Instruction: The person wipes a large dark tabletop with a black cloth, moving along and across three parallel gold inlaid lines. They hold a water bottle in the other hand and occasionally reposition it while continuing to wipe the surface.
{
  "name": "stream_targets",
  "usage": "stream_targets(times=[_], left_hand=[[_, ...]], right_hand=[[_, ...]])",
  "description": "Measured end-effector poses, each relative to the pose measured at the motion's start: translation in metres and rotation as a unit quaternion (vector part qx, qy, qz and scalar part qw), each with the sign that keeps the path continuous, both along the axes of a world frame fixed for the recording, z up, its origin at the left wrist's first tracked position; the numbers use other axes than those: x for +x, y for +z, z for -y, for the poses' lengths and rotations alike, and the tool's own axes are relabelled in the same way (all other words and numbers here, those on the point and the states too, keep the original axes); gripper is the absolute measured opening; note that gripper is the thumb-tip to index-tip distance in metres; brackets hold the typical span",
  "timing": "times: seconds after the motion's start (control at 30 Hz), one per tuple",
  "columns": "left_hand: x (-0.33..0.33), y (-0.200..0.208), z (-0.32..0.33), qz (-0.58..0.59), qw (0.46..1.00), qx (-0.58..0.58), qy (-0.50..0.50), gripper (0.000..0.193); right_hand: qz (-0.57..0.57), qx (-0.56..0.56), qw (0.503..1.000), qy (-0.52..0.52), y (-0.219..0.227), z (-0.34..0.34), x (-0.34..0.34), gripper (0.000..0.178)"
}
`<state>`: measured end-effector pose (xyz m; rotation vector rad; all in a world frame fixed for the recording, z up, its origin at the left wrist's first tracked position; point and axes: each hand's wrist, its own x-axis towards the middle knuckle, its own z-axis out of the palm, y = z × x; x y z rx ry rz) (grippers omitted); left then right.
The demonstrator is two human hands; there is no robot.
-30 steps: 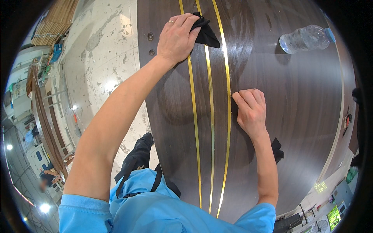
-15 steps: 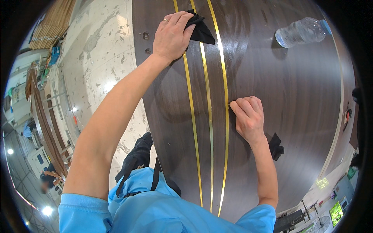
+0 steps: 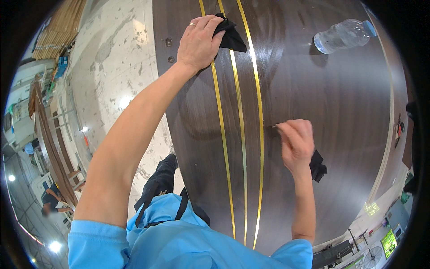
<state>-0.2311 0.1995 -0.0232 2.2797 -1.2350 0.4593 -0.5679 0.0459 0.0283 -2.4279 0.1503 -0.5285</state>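
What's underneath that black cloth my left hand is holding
The black cloth is over the dark board; the middle gold strip shows above and below it. Whatever lies directly beneath is covered, so I can't see it.

From where I sit, I can read no text, number or sign anywhere. The lit green panel (image 3: 389, 242) at the lower right is too small for me to make out, the pale mark (image 3: 161, 193) by the trousers (image 3: 161, 174) is unclear, and the bottle (image 3: 342, 36) shows me nothing legible.
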Motion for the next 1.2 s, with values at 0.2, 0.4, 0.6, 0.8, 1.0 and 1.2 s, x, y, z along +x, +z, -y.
stream_targets(times=[0.2,0.4,0.6,0.8,1.0,1.2], left_hand=[[-0.034,0.01,-0.001,-0.045,0.997,0.028,-0.049,0.041],[-0.256,0.027,-0.065,-0.219,0.906,0.101,-0.347,0.041],[-0.223,0.046,-0.058,-0.151,0.904,0.199,-0.347,0.052],[-0.129,0.046,-0.006,-0.072,0.971,0.112,-0.2,0.036],[-0.216,0.045,-0.066,-0.107,0.902,0.166,-0.384,0.05],[-0.103,0.047,-0.05,-0.057,0.973,0.193,-0.114,0.053]], right_hand=[[0.038,0.097,0.965,-0.242,0.019,-0.021,-0.035,0.009],[0.086,0.179,0.913,-0.357,0.029,-0.034,-0.062,0.009],[0.106,0.166,0.905,-0.378,0.049,-0.042,-0.09,0.009],[0.105,0.179,0.891,-0.404,0.045,-0.062,-0.11,0.009],[0.101,0.191,0.889,-0.403,0.031,-0.069,-0.117,0.009],[0.061,0.151,0.892,-0.423,0.031,-0.077,-0.145,0.009]])
